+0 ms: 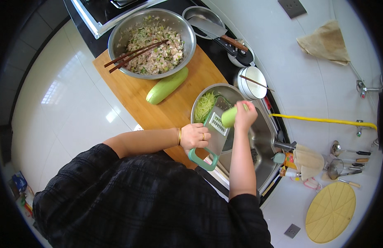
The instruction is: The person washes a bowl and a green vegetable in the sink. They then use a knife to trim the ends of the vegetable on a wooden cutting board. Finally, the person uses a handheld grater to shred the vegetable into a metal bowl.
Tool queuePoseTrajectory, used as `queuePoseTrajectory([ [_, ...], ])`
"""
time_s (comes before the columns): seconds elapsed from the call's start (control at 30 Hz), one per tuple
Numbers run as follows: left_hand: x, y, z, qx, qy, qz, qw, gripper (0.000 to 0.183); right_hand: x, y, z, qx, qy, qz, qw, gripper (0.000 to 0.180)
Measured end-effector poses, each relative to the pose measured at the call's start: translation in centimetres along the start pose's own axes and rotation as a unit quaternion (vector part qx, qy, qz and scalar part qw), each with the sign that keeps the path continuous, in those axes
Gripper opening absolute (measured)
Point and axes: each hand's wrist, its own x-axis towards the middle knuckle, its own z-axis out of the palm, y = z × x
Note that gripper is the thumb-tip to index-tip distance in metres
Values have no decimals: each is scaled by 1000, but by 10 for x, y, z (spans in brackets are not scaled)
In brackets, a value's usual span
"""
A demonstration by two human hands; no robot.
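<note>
My left hand (196, 136) grips the lower part of a handheld grater (217, 141) near its green handle. The grater slants across a steel bowl (194, 108), where pale green shreds (205, 106) are heaped on the left side. Held in my right hand (245, 116), a piece of light green squash (229, 117) is over the grater's white toothed insert. A whole light green squash (167, 85) lies on the wooden cutting board (176, 114). Beyond it, a large steel bowl (191, 46) holds a chopped filling mixture (157, 46), with dark chopsticks (135, 55) resting in it.
Two knives (216, 32) lie across a steel basin (187, 12) near the wall. Stacked white bowls (255, 82) stand behind the shredding bowl, a single chopstick on top. To the right is a steel sink (264, 142); a yellow hose (318, 119) runs from the wall tap.
</note>
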Motion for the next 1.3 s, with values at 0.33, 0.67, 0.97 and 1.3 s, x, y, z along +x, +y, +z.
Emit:
queuePoseTrajectory([
  [0.33, 1, 1, 4, -12, -7, -5, 1000, 43, -3, -15, 16, -146, 37, -52, 987, 15],
  [0.67, 3, 1, 4, -30, 19, 3, 999, 43, -10, -5, 24, -181, 56, -121, 974, 20],
  [0.97, 1, -3, 3, -18, 22, 5, 1000, 44, -55, -18, 9, -156, 12, -138, 978, 16],
  [1.3, -2, -2, 3, -10, 5, 10, 1000, 44, -72, -23, -1, -152, 2, -124, 981, 12],
])
